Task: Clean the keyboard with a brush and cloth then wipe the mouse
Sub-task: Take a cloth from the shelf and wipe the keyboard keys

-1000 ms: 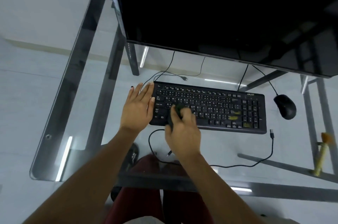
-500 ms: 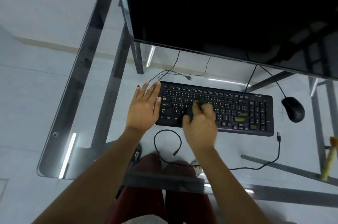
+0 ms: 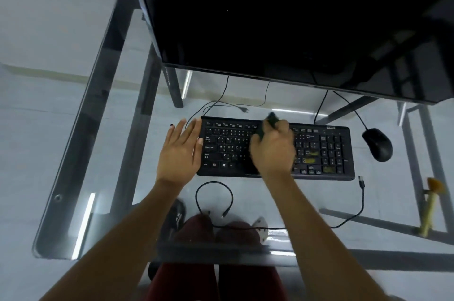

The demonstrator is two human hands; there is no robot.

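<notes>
Head view: your right hand is curled around a dark tool, prob. the brush; it is blurred, so I cannot say for sure brush or cloth. Its tip sticks out past your knuckles, over the top key rows of the keyboard. Your left hand lies flat with fingers straight, touching the keyboard's left end and the glass desk beside it, holding nothing.

The mouse sits well to the right of your right hand, apart from the keyboard, untouched. Just right of your right hand some keys carry yellowish spots, so that part seems not yet cleaned.

Risks, as I judge: if the left hand lifts, the keyboard can slide on the smooth glass under the strokes. A wide stroke to the far side can catch the cables behind the keyboard. Too hard a stroke may pop a keycap. The loose cable near your wrists can snag an arm.

Containers: none visible in this view, so nothing to report inside.
</notes>
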